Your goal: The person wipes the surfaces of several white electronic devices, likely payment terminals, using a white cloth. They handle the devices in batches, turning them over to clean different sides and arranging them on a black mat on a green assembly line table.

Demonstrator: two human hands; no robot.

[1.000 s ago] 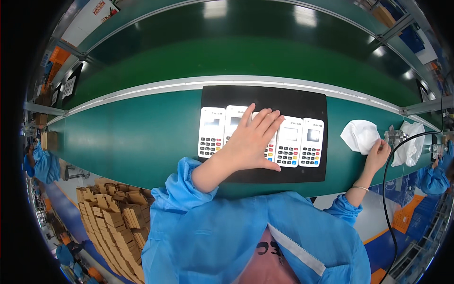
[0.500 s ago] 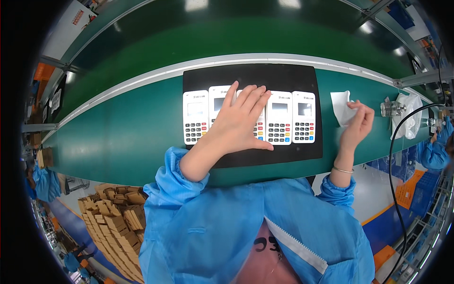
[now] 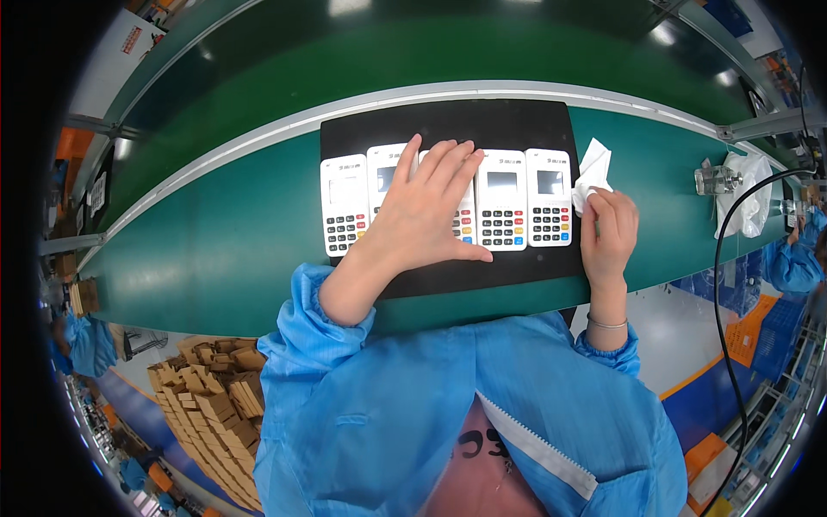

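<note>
Several white card payment terminals (image 3: 502,185) lie face up, side by side, on a black mat (image 3: 448,121). Each has a small screen at the top and a keypad with red, yellow and blue keys. My left hand (image 3: 422,211) rests spread across the middle of the row and hides most of the third terminal. Fingers bent, my right hand (image 3: 610,228) pinches a crumpled white wipe (image 3: 594,164) at the right edge of the mat, beside the rightmost terminal (image 3: 549,194).
The mat lies on a green table (image 3: 215,250). On the right are a glass jar with a metal top (image 3: 717,180), a white plastic bag (image 3: 748,198) and a hanging black cable (image 3: 720,302). Stacked cardboard pieces (image 3: 215,405) stand at lower left. Other people's blue sleeves show at both sides.
My right hand has moved left with the white wipe, up to the mat's right edge. My left hand stays spread on the terminals. The view has shifted slightly.
</note>
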